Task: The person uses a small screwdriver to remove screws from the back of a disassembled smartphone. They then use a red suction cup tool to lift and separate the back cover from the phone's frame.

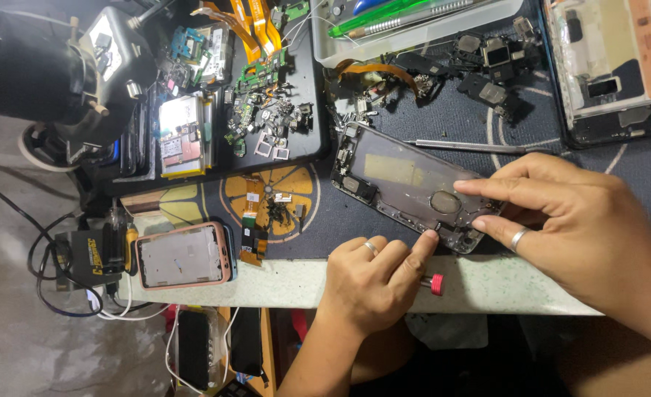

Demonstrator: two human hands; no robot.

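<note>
Phone repair workshop: gutted handsets (183, 255), loose circuit boards (186, 136), flex cables (241, 26), tweezers (465, 147) across a cluttered bench (502, 290).

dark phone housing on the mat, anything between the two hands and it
Nothing visible does. The left hand touches the dark opened phone housing at its near edge with a fingertip, and the right hand has fingers on its right end.

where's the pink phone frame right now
In the head view, the pink phone frame lies flat at the table's near edge, far left of the left hand, beside an orange flex cable.
</note>
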